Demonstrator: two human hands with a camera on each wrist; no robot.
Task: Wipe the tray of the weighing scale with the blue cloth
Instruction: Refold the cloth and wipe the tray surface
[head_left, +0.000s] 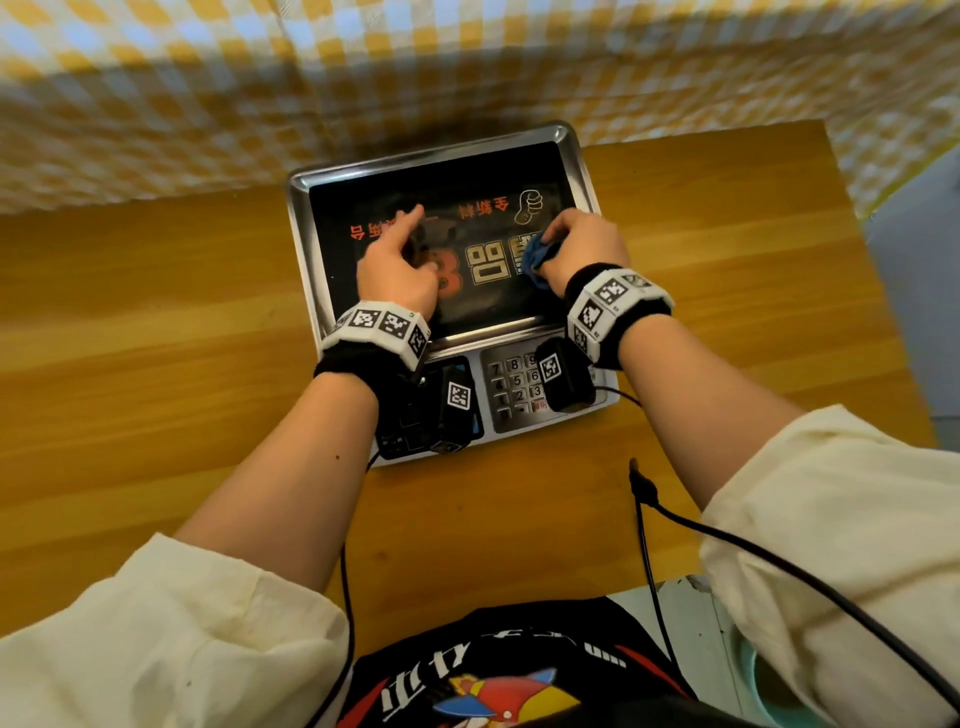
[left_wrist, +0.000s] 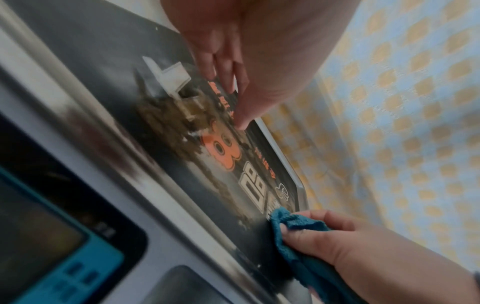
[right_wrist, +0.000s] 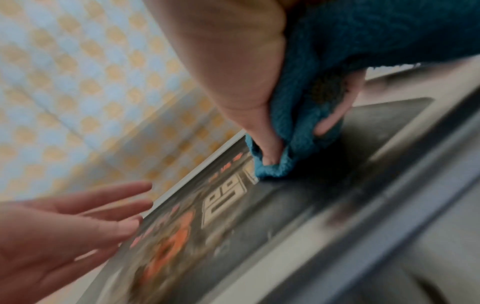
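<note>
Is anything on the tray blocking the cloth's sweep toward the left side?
Yes: the left hand is spread open over the tray's left half, in the path of the blue cloth gripped by the right hand. Nothing else visible sits there.

I read this as a small shop counter or market stall: a price-computing weighing scale (head_left: 452, 291) with a number keypad (head_left: 514, 387) sits on a wooden table (head_left: 156, 322), and yellow-and-white checked cloth (head_left: 208, 88) hangs at twelve o'clock.
</note>
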